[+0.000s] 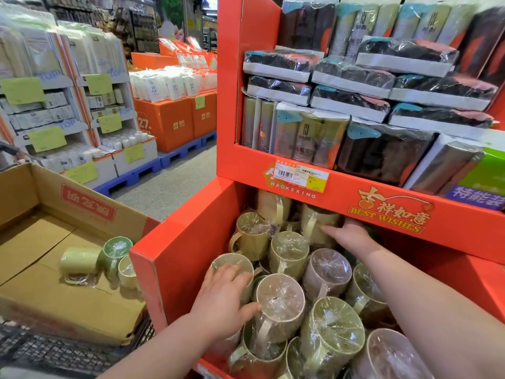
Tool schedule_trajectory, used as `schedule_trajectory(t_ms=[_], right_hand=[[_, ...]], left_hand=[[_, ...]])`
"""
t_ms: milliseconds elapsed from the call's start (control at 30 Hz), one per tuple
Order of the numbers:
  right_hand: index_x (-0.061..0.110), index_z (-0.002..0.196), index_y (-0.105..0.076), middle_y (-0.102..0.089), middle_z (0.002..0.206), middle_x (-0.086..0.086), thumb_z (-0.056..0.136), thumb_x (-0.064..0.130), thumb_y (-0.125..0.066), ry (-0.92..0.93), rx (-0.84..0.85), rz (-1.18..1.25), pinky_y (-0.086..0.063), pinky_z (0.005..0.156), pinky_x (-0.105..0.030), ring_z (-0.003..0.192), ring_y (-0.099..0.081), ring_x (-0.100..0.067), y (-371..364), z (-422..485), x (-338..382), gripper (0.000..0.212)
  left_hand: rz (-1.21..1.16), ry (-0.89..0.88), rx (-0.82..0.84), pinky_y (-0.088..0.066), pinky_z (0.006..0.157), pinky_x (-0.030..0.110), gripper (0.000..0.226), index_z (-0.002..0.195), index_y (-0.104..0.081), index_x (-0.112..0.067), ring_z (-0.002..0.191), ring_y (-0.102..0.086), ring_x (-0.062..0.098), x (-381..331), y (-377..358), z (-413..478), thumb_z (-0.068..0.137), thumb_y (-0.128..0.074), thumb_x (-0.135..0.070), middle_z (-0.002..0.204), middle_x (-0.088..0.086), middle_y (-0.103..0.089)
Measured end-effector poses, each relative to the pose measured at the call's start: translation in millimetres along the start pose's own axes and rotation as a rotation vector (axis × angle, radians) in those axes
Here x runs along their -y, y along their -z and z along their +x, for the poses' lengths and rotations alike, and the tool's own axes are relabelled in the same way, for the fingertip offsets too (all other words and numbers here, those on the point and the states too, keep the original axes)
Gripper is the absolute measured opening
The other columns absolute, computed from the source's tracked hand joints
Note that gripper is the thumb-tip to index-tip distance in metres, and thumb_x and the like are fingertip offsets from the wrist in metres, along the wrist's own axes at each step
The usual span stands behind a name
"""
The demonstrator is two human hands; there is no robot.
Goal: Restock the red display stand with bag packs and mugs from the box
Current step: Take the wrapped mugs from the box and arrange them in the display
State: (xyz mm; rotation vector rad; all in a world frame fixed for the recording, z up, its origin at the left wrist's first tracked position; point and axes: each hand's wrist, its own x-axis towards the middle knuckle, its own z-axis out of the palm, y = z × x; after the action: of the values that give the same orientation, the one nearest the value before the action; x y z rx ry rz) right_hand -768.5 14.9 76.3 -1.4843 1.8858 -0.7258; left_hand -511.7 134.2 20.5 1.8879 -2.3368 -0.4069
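red cardboard makes up the display stand (226,77), which fills the right side of the view. its upper shelf (341,194) is packed with bag packs (308,138) in clear wrap, some standing upright along the front and others stacked flat in layers behind. a price tag (300,175) is stuck on the front lip of that shelf. below it, the lower bin (164,233) holds a crowded heap of mugs (281,299), each wrapped in clear film, mostly pale green or olive with a brownish one among them, their mouths facing up or tilted toward the camera.

the left hand (224,302) lies on the near mugs at the bin's left side, fingers spread and relaxed over one rim with the thumb touching the neighbouring mug; it clasps neither. the right hand (352,237) reaches in under the shelf to a mug at the back (318,224). its thumb lies against that mug, but the fingers are lost in shadow beneath the shelf, so i cannot tell whether they grasp it.

just beside the stand on the left, an open cardboard box (90,206) sits on a wire cart (54,351). three wrapped mugs (117,248) lie in it near its right wall, close together, the palest one on its side. across the aisle, white goods (161,86) sit on orange cartons (169,124) and blue pallets (177,153).
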Motion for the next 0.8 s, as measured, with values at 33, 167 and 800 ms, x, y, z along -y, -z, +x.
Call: schedule_trajectory(t_ms=[33,167,800], right_hand=[[0.011,0.138,-0.042,-0.051,0.138,-0.010,0.088,0.026,-0.065,-0.006,0.001,0.007,-0.039,0.104,-0.035,0.124,-0.050,-0.030,0.7,0.3,0.5,0.057],[0.011,0.139,-0.042,-0.050,0.140,-0.009,0.091,0.028,-0.062,-0.027,0.038,-0.003,-0.037,0.102,-0.032,0.126,-0.048,-0.029,2.0,3.1,3.6,0.055],[0.015,0.134,-0.048,-0.054,0.135,-0.005,0.085,0.032,-0.069,0.000,0.113,0.027,-0.035,0.099,-0.027,0.124,-0.049,-0.022,6.0,3.6,-2.4,0.056]], left_hand=[[-0.002,0.002,-0.001,0.004,0.117,0.040,0.067,0.146,-0.026,-0.031,0.145,-0.008,0.015,-0.1,0.5,0.2,0.089,-0.045,-0.060,0.155,-0.005,-0.017],[-0.007,0.005,-0.002,0.004,0.117,0.040,0.066,0.145,-0.026,-0.031,0.145,-0.008,0.016,-0.5,0.2,1.6,0.089,-0.046,-0.059,0.155,-0.005,-0.017],[-0.024,0.024,-0.028,0.002,0.118,0.040,0.063,0.145,-0.029,-0.032,0.144,-0.012,0.016,-4.9,1.2,1.3,0.090,-0.045,-0.058,0.154,-0.006,-0.021]])
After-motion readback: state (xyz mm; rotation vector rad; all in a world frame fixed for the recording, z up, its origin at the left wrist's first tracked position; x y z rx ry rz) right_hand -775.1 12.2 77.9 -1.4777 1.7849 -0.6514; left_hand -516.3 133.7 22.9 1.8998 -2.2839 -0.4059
